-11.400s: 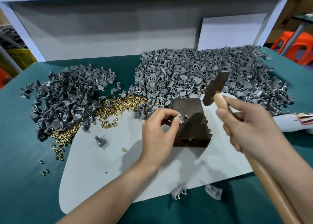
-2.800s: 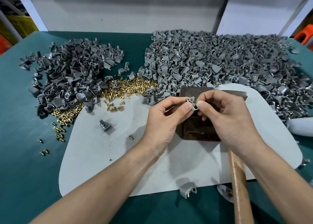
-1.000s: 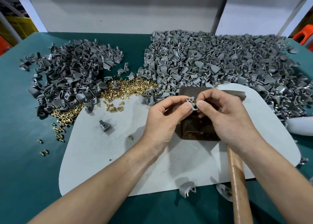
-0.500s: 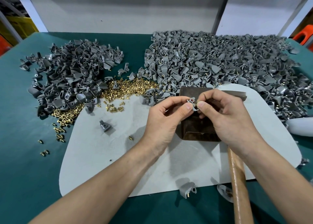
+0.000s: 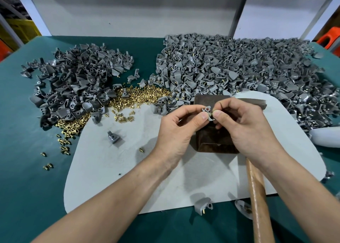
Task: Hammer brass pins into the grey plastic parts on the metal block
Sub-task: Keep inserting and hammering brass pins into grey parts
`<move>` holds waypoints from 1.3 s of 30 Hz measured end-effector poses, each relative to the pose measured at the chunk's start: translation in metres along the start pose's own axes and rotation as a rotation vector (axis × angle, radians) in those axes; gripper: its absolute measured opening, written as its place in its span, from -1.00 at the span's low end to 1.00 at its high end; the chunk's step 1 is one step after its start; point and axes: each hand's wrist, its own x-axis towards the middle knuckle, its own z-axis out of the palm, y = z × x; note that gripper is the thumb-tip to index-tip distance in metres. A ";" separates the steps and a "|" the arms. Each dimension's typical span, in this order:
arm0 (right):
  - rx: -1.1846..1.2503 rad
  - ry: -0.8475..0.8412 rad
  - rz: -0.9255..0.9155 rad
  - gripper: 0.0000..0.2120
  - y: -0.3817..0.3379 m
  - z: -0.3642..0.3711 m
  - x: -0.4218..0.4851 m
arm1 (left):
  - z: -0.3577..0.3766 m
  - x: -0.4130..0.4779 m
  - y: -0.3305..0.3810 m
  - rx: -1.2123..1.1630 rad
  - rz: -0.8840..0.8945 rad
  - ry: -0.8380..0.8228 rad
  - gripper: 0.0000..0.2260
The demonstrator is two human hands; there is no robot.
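The grey mat (image 5: pixel 128 169) lies on the green table (image 5: pixel 27 150), its rounded near edge running along 6 o'clock. Open mat spreads from 7 to 9 o'clock of the metal block (image 5: pixel 207 141), carrying only a loose grey part (image 5: pixel 114 137) and a single pin (image 5: pixel 141 149). The heap of brass pins (image 5: pixel 139 97) crowds the mat's far edge at 10 o'clock, with a darker pile of parts (image 5: pixel 73 88) beyond it. A larger, paler pile (image 5: pixel 239 68) hems the block from 12 to 3 o'clock. Another part (image 5: pixel 202 207) lies across the near edge at 6 o'clock.

Just above the block's top, the left hand (image 5: pixel 176 130) pinches a grey plastic part (image 5: pixel 207 112) between thumb and forefinger. The right hand (image 5: pixel 252 132) pinches the part's opposite side, at 3 o'clock of it. Whether a pin sits in those fingertips is too small to tell. The hammer (image 5: pixel 257 196) runs under the right wrist towards 6 o'clock, its head beyond the knuckles at 2 o'clock.
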 end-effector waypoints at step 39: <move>0.028 -0.007 0.013 -0.77 0.000 0.000 0.002 | 0.000 -0.001 0.000 0.019 0.011 0.004 -0.88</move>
